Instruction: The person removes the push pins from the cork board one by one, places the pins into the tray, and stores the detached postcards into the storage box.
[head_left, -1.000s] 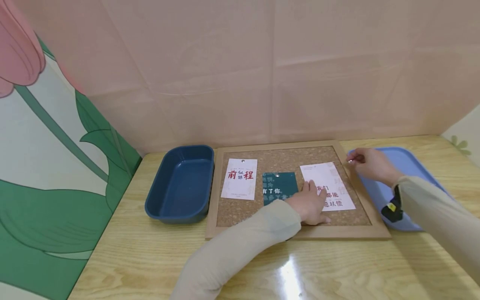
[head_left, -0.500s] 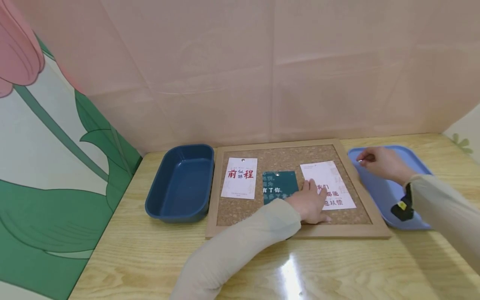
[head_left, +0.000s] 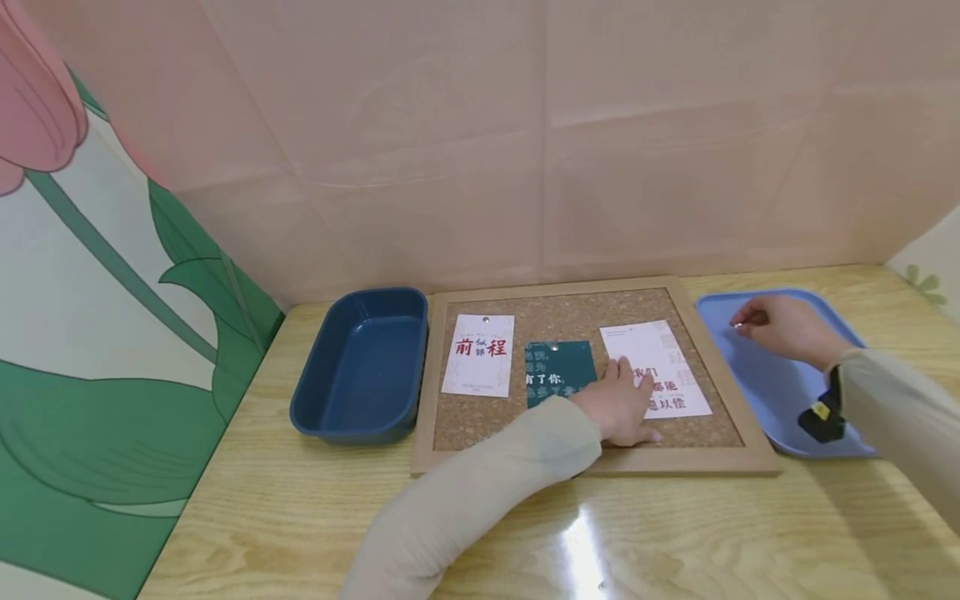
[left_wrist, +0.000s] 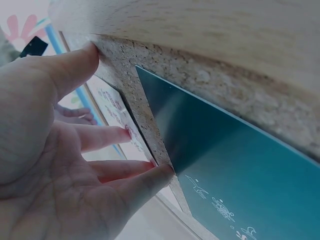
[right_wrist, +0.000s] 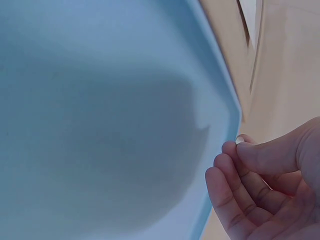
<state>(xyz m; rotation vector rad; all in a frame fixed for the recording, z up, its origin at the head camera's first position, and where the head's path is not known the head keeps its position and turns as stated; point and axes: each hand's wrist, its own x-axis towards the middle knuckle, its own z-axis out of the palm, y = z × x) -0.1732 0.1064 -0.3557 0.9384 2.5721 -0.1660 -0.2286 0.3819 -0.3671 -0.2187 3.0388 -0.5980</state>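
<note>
only in left-wrist view: left palm point(left_wrist: 65, 162)

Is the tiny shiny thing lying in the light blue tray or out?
Out: the right hand pinches the tiny shiny thing above the tray.

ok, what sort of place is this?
Indoors, probably a tabletop recording setup: a wood-grain table before a plain pinkish backdrop, a cartoon flower mural at left, and a corkboard between a dark blue bin and light blue tray.
</note>
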